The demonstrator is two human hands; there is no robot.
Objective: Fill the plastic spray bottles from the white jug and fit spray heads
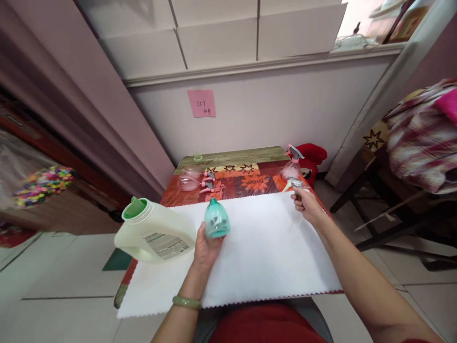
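Observation:
My left hand [207,247] is wrapped around a clear teal bottle [216,221] with dark marks on its side, holding it upright over the white mat [266,247]. The bottle's narrow neck has no cap. Over by the table's right edge, my right hand [306,204] is closed on a pale trigger spray head [294,184], slightly blurred. Just behind that hand stands a pink spray bottle [291,171] with its grey and pink trigger head on. A large pale green jug [160,238], its mouth uncapped, stands left of my left hand.
Clear pink bottles [189,180] and several pink and grey spray heads [208,183] lie at the back left. A small green cap [197,156] rests near the far edge. Behind the table is a wall with a pink note [202,103]; a dark stool [378,205] stands at right.

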